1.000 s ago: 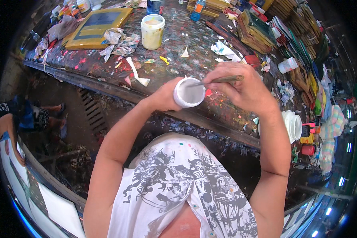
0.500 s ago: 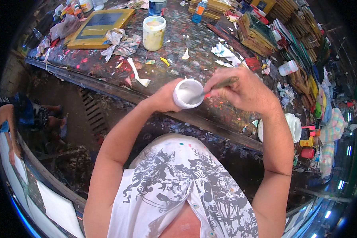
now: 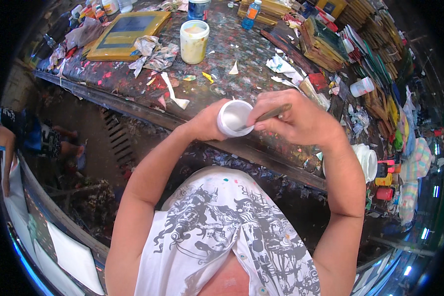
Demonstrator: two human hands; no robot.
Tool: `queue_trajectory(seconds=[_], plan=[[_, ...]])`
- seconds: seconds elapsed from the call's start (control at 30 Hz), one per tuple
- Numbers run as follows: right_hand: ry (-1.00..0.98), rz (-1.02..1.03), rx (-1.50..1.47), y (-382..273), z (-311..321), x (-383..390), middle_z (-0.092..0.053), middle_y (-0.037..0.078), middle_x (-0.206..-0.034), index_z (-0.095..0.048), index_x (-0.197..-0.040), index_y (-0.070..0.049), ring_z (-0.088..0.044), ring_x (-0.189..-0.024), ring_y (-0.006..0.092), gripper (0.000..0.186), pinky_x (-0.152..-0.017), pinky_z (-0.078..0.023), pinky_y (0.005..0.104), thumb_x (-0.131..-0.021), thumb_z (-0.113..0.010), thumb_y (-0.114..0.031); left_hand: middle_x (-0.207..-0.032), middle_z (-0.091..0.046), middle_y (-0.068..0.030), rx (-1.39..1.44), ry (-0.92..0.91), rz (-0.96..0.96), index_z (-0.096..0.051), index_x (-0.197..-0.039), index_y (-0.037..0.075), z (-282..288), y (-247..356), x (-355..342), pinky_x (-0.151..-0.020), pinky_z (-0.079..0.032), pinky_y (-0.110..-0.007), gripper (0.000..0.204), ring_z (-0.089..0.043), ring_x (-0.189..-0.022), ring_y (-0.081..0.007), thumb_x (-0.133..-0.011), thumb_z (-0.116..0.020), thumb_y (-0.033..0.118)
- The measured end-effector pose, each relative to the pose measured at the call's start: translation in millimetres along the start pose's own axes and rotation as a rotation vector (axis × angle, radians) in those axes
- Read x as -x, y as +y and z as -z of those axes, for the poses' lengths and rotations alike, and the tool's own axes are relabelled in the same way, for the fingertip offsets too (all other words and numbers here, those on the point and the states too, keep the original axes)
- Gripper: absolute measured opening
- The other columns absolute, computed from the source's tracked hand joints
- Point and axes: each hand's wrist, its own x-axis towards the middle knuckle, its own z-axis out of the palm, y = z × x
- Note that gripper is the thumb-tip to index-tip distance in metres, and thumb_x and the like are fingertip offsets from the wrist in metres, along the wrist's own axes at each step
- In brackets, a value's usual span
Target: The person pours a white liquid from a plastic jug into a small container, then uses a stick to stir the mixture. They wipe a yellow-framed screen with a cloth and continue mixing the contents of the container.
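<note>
My left hand [image 3: 208,121] is closed round a small white plastic jar [image 3: 227,131] at the table's near edge. White, paint-like stuff [image 3: 233,116] is inside the jar, whose open mouth tips toward me. Between the fingers and thumb of my right hand [image 3: 301,119] is a spatula with a brownish handle [image 3: 275,112]. Its lower end reaches into the jar at the right rim, and my fingers hide part of it.
Farther back on the paint-stained table [image 3: 222,79] stand a cream-coloured tub [image 3: 194,43], a blue bottle [image 3: 251,15] and a yellow-edged frame [image 3: 128,35]. Paper scraps [image 3: 174,92] lie around. Stacked wooden frames [image 3: 323,42] fill the right side. Another person's arm [image 3: 6,153] shows far left.
My right hand has turned and shifted slightly down, and the spatula's end has moved from inside the jar's middle toward its near right rim. The left hand keeps its grip on the jar.
</note>
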Motion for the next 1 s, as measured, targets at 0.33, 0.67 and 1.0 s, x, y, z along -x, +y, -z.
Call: queue_trajectory(seconds=[0.33,0.67,1.0], plan=[[0.049,-0.013,0.136,2,5,-1,-0.080,0.013,-0.098,-0.085,-0.107,-0.005,-0.076,-0.094,0.0318,0.013,-0.087,-0.060,0.0423,-0.094,-0.085,-0.004,-0.148,-0.070,-0.0156,-0.007,0.009,-0.023,-0.063,-0.152,0.007,-1,-1,-2,-0.123,-0.051,-0.044,0.090,-0.068,-0.140,-0.0329,-0.071,-0.100,0.017],[0.204,0.091,0.383,5,14,-6,-0.083,0.014,-0.103,-0.086,-0.108,-0.009,-0.080,-0.098,0.0339,0.014,-0.087,-0.062,0.0437,-0.094,-0.086,-0.011,-0.148,-0.070,-0.0153,-0.001,0.025,-0.024,-0.062,-0.153,0.007,0,-1,-2,-0.123,-0.052,-0.044,0.091,-0.067,-0.141,-0.0319,-0.071,-0.100,0.015],[0.161,0.097,0.166,4,2,-5,-0.078,0.011,-0.097,-0.083,-0.109,-0.003,-0.073,-0.090,0.0252,0.012,-0.085,-0.058,0.0404,-0.097,-0.080,-0.001,-0.148,-0.071,-0.0161,0.022,0.014,-0.010,-0.062,-0.153,0.007,-2,6,-2,-0.122,-0.053,-0.045,0.088,-0.068,-0.140,-0.0315,-0.075,-0.101,0.019]])
